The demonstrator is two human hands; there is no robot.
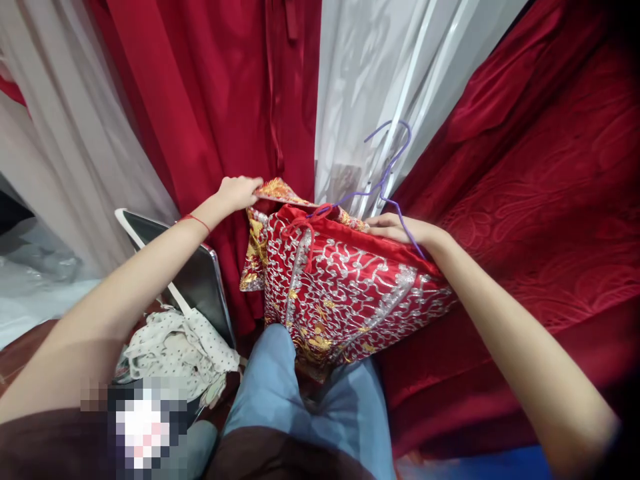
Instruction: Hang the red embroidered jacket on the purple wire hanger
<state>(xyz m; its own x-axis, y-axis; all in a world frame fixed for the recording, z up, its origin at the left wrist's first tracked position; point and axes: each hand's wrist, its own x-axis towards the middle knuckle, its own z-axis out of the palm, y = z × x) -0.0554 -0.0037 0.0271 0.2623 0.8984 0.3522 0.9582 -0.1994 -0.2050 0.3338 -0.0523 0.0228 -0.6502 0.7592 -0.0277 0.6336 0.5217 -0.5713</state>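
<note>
A red skirt (340, 280) with silver and gold embroidery hangs in front of my knees, its red satin waistband and drawstring (313, 223) at the top. Folded behind it is another embroidered cloth (283, 190) with gold patterns. My left hand (240, 192) is closed on the upper left corner of that cloth. At the waistband's right part, my right hand (395, 228) grips the garment's upper edge, fingers partly hidden behind the band. A purple wire hanger (385, 177) rises from the garment between my hands, its hook pointing up and its right arm crossing in front of my right hand.
Red drapes (215, 87) and white drapes (360, 73) hang ahead. A patterned red cloth (560, 220) spreads at the right. Left of my knees, a dark panel with a pale frame (213, 293) leans beside a dotted white cloth (175, 347). A person sits at the lower left, partly blurred.
</note>
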